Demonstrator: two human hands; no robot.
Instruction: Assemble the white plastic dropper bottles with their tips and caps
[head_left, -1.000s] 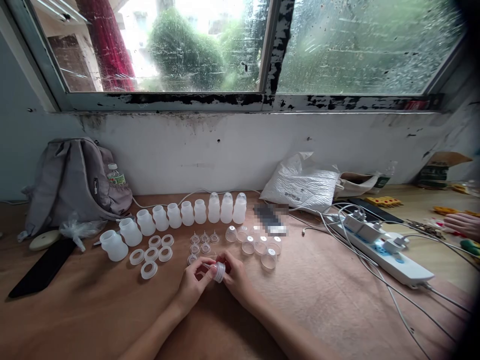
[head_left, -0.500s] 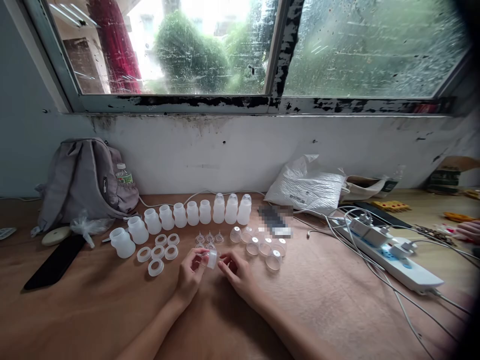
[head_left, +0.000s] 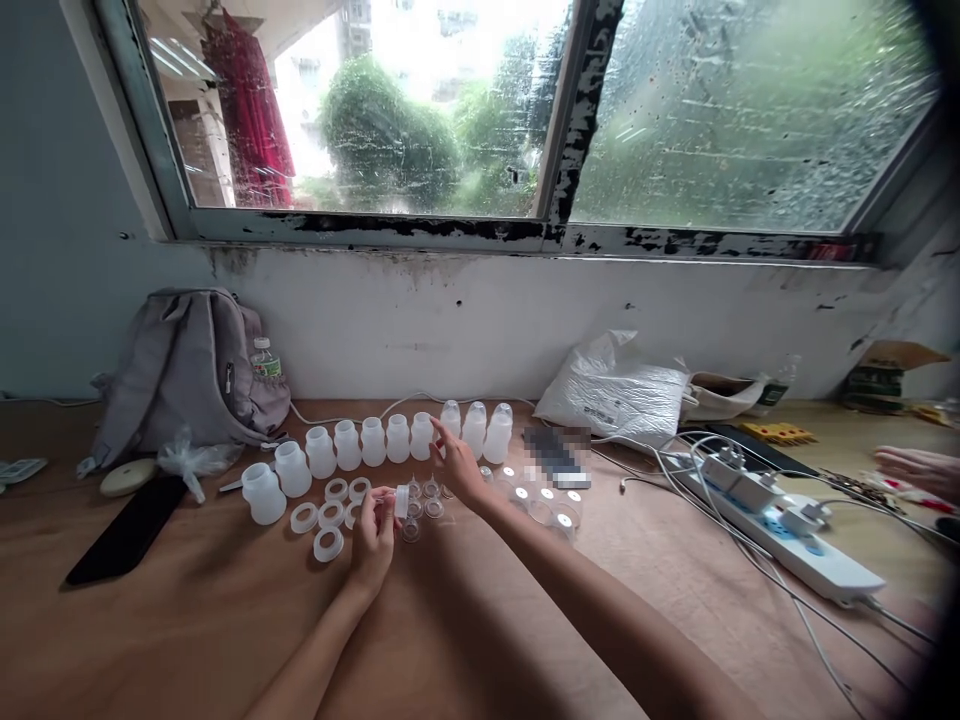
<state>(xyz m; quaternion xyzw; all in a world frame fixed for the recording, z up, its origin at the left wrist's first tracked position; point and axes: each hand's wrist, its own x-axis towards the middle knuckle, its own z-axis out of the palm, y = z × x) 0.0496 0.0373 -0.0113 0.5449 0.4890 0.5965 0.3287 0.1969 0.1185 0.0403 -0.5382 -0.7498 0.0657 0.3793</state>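
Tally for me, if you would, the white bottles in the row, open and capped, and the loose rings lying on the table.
Open white bottles: 7
Capped white bottles: 3
Loose rings on the table: 6, one partly hidden by the left hand
Total: 16

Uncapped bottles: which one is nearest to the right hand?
The rightmost uncapped bottle, just left of three domed bottles. The right hand is beside it; the other uncapped bottles stand farther left.
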